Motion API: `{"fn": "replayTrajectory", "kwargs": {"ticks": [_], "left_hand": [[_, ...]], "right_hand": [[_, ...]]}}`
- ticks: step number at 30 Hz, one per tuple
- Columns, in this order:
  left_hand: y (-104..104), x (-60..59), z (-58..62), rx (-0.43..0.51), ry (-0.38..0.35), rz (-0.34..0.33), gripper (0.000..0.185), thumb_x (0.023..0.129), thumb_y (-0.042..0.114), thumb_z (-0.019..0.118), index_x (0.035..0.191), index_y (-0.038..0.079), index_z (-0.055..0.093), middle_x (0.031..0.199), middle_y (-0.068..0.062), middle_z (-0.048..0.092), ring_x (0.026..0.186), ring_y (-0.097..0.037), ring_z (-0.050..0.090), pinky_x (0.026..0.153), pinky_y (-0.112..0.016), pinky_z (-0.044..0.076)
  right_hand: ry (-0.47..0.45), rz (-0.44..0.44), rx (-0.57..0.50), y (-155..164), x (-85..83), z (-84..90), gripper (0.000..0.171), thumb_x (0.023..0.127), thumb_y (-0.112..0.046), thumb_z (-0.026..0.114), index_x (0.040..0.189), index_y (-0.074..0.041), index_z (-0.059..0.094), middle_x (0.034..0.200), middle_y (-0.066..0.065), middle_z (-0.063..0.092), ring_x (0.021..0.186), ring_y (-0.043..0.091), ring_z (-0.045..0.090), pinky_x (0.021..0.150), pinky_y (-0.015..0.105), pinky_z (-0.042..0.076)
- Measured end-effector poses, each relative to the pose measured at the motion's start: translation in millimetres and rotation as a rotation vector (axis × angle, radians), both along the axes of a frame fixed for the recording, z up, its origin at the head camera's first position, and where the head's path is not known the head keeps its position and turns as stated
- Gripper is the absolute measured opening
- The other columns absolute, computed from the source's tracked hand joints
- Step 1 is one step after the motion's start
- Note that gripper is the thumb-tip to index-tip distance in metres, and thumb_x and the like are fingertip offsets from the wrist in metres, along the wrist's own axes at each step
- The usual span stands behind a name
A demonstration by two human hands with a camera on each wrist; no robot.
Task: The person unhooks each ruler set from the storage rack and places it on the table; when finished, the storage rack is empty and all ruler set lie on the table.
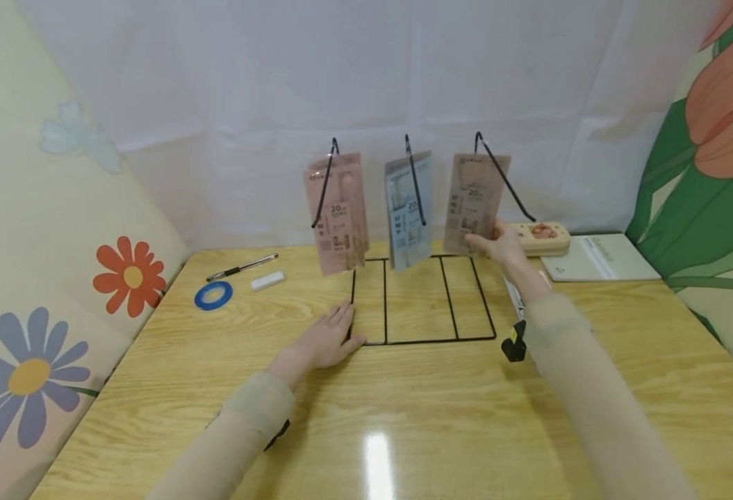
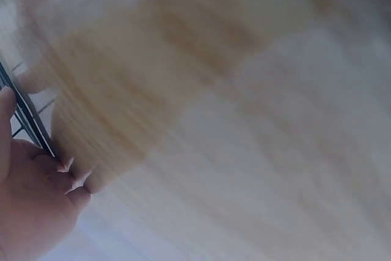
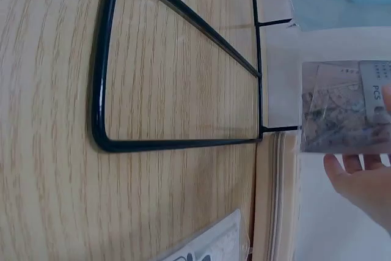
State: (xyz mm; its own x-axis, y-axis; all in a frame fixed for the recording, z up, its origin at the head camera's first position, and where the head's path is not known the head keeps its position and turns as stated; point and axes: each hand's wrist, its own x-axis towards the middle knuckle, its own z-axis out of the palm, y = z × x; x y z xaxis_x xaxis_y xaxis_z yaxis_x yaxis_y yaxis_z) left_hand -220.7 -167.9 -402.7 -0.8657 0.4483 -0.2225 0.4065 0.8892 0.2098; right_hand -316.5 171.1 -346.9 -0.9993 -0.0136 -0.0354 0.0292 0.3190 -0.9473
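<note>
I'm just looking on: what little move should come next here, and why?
Perhaps the right hand should gently loosen its hold on the brownish packet, to test whether it hangs alone: its top is up near the right hook, whose arm crosses in front. The left hand, touching the wire rack's base, could steady things. Whether the hook threads the packet is too small to tell.

- One black wire rack (image 1: 429,342)
- Three black hooks (image 1: 505,178)
- At least two pink packs (image 1: 336,219)
- At least two blue packs (image 1: 411,208)
- One grey-brown pack (image 1: 471,205) showing
- One white packet (image 3: 214,241), partly hidden
- One pen (image 1: 242,267)
- One blue tape roll (image 1: 213,306)
- One white eraser (image 1: 268,280)
- One cream pencil case (image 1: 529,240)
- One notebook (image 1: 619,258)
- One left hand (image 1: 325,340), one right hand (image 1: 506,250)
</note>
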Motion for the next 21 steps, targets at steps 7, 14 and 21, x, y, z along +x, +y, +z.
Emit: {"fn": "replayTrajectory", "kwargs": {"ticks": [7, 14, 21], "left_hand": [[-1.0, 0.2, -1.1, 0.015, 0.007, -0.004, 0.071, 0.101, 0.041, 0.036, 0.148, -0.007, 0.013, 0.156, -0.024, 0.008, 0.145, -0.037, 0.008, 0.119, -0.050, 0.013], [-0.8, 0.1, 0.8, 0.018, 0.015, -0.014, 0.071, 0.101, 0.041, 0.036, 0.147, -0.008, 0.013, 0.156, -0.024, 0.008, 0.145, -0.038, 0.009, 0.118, -0.051, 0.014], [-1.7, -0.2, -0.9, 0.010, 0.011, -0.009, 0.071, 0.101, 0.042, 0.035, 0.148, -0.007, 0.013, 0.156, -0.024, 0.008, 0.145, -0.038, 0.009, 0.118, -0.051, 0.013]], "right_hand": [[0.068, 0.018, 0.070, -2.3, 3.3, -3.9, 0.042, 0.095, -0.018, 0.056, 0.127, 0.008, 0.051, 0.131, 0.026, 0.053, 0.122, 0.035, 0.050, 0.104, 0.045, 0.042], [0.100, 0.098, 0.077, 4.9, 28.8, -2.7, 0.040, 0.095, -0.019, 0.056, 0.124, 0.010, 0.053, 0.130, 0.027, 0.054, 0.121, 0.036, 0.052, 0.101, 0.045, 0.046], [0.004, 0.134, 0.053, 13.4, 76.4, -1.8, 0.051, 0.093, -0.029, 0.059, 0.130, 0.005, 0.050, 0.128, 0.024, 0.056, 0.115, 0.028, 0.060, 0.099, 0.037, 0.048]]}}
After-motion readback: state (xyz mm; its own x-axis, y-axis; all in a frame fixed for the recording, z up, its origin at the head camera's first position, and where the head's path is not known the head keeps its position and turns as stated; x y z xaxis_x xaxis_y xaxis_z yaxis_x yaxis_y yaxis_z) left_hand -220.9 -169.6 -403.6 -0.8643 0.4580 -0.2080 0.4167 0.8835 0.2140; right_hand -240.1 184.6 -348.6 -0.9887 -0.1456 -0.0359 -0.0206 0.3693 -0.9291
